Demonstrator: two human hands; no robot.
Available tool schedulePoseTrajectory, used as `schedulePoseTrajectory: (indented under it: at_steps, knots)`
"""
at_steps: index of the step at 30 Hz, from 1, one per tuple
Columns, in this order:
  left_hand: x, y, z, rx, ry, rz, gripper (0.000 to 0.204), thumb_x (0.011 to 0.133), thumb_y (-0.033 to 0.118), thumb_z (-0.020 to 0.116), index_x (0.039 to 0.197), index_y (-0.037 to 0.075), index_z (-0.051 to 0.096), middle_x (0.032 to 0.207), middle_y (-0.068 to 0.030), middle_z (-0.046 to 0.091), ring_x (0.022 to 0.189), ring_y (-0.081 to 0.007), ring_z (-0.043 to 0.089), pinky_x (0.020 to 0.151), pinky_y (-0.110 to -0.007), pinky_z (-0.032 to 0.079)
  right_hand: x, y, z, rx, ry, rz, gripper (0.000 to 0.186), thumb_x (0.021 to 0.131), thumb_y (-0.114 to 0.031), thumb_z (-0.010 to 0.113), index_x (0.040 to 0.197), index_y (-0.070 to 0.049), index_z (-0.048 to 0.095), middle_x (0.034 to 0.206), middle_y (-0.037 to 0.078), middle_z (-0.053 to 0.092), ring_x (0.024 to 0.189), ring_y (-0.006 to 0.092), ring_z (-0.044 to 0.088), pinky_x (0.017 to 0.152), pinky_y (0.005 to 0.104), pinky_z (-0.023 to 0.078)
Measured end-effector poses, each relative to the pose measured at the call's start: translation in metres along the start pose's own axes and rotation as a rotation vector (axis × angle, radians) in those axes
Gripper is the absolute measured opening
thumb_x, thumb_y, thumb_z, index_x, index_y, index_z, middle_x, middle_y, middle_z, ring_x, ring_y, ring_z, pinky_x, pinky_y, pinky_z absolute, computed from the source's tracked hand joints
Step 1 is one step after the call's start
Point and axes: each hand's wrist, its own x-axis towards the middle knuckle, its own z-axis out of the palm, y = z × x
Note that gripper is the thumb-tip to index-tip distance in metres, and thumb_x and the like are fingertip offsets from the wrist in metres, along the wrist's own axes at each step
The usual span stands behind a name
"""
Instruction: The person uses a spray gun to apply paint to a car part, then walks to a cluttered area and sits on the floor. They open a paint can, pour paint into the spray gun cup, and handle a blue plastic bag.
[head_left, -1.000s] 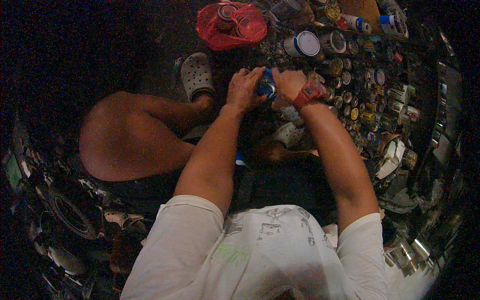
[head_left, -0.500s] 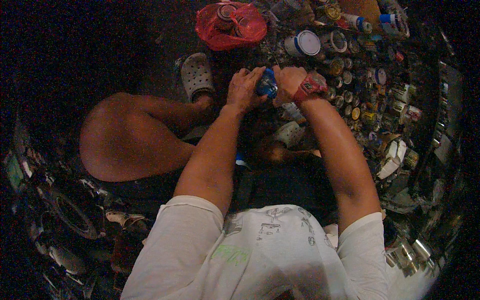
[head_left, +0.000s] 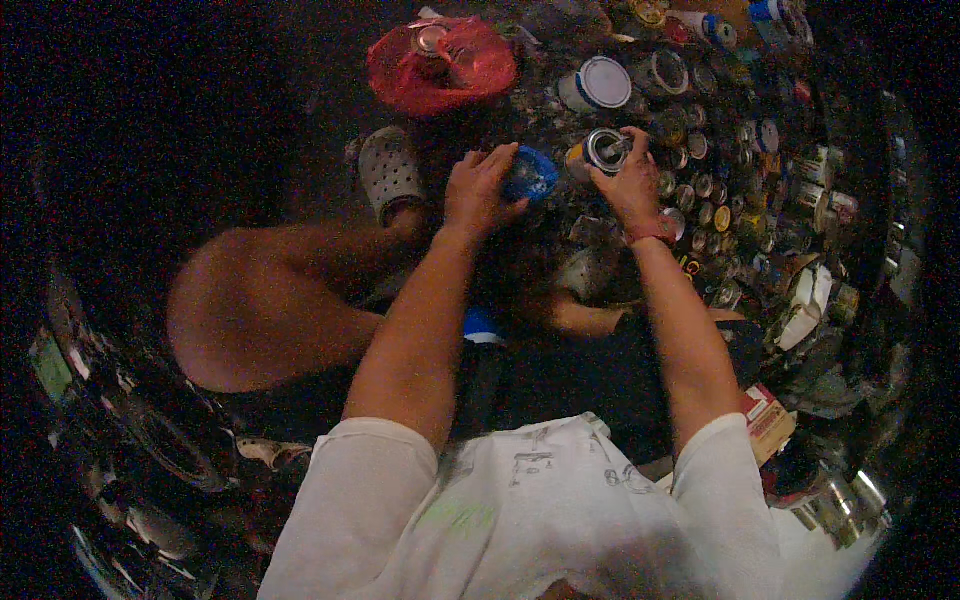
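Note:
My left hand (head_left: 482, 192) has its fingers and thumb closed around a small blue bowl (head_left: 530, 175). The inside of the bowl looks stained; what it contains is too dim to tell. To the right of it, my right hand (head_left: 630, 190) grips a small metal can (head_left: 579, 160) with a yellowish label. The can's round top faces up toward me, and something dark and grey shows within its rim. A gap separates can and bowl. A red band (head_left: 650, 229) is around my right wrist.
Several small cans and jars (head_left: 705, 187) crowd the ground on the right. A white-lidded tub (head_left: 603, 84) stands beyond the can. Farther left lies a red plastic bag (head_left: 440, 70) with a can inside. My clog (head_left: 390, 172) is near my left hand. A motorcycle wheel (head_left: 175, 440) shows at lower left.
My right hand has come away from the bowl toward the right and now holds the metal can. The left hand stays on the blue bowl, which is more visible. The view has shifted slightly.

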Motion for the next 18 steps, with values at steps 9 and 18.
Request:
schedulePoseTrajectory:
  at_steps: [9,18]
  knots:
    - [-0.097,-0.023,-0.019,0.027,0.083,-0.060,0.098,0.062,0.024,0.093,0.148,0.015,0.049,0.139,-0.0089,0.062,0.120,-0.0410,0.059,0.106,-0.048,0.046,-0.040,-0.008,0.096,0.374,0.243,0.097,0.090,0.069,-0.012,0.092,0.140,-0.014,0.037,0.136,0.022,0.055,0.127,0.0393,0.055,0.105,0.0463,0.044]
    - [-0.156,-0.029,-0.009,0.052,0.195,0.011,0.095,0.063,0.021,0.091,0.147,0.010,0.049,0.138,-0.0106,0.063,0.115,-0.0386,0.060,0.104,-0.045,0.047,-0.110,-0.026,0.123,0.512,0.332,0.042,0.078,0.082,-0.021,0.086,0.143,-0.009,0.038,0.131,0.017,0.058,0.120,0.0338,0.059,0.103,0.0431,0.047]
